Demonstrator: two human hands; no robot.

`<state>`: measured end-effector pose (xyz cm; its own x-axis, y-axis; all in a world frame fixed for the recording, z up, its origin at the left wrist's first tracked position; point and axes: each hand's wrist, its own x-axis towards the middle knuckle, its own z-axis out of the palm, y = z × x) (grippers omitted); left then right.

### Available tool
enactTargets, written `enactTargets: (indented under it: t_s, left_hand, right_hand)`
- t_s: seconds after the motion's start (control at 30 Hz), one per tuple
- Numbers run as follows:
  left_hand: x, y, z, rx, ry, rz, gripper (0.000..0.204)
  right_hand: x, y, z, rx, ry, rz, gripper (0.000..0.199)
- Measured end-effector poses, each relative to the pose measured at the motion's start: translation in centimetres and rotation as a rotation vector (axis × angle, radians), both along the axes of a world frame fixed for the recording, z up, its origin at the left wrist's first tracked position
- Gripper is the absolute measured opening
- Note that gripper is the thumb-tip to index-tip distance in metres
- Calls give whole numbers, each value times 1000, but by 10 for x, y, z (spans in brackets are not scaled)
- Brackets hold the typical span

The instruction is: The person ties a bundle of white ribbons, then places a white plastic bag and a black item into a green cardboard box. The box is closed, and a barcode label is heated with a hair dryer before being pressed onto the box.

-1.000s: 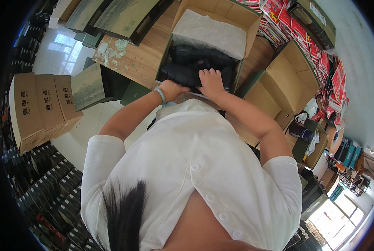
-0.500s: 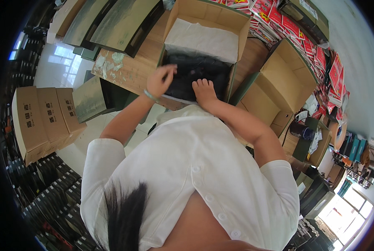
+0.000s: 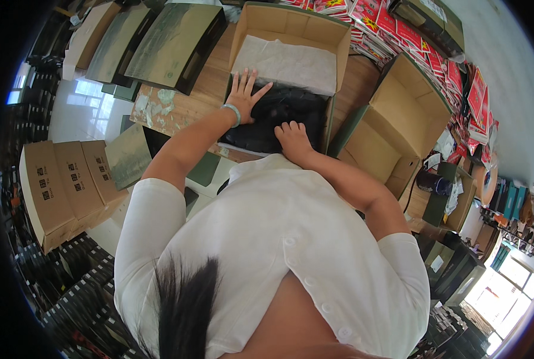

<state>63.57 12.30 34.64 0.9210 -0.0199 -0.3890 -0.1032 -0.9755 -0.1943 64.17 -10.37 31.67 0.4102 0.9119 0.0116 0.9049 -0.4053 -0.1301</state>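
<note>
Left grip (image 3: 242,100) splayed, right grip (image 3: 294,140) curled, its hold unclear, both over black goods (image 3: 291,106): a sideways left push could crease the paper (image 3: 297,63).

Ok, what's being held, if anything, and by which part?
The left hand, spread over black contents in the open box, holds nothing; whether the curled right hand grips them cannot be told.

The table (image 3: 210,78) is brown wood. Torn pale bits (image 3: 166,96) lie at its left end. A green box (image 3: 177,45) sits near them. An open box (image 3: 288,24) stands in the middle, and a second box (image 3: 413,90), open too, stands to its right. Red packs (image 3: 392,33) are piled at the back.
</note>
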Motion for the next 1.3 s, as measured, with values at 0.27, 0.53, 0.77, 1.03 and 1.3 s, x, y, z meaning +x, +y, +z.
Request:
enactTargets:
  t_s: [0.27,0.53,0.77,1.03,1.3]
  left_hand:
    - [8,19,-9,-114,-162,-52,116]
    - [8,4,4,13,-136,-54,90]
    - [-36,-48,-37,-531,-211,-5,47]
    - [-39,-67,-42,-344,-123,32,46]
    - [-34,-51,-37,-500,-179,54,41]
  right_hand:
    - [-1,2,9,-50,-4,6,23]
    - [21,14,-7,-247,186,19,58]
    - [24,0,3,-214,397,-35,80]
    - [48,-36,-1,-59,371,-54,58]
    - [60,-27,19,90,458,-135,54]
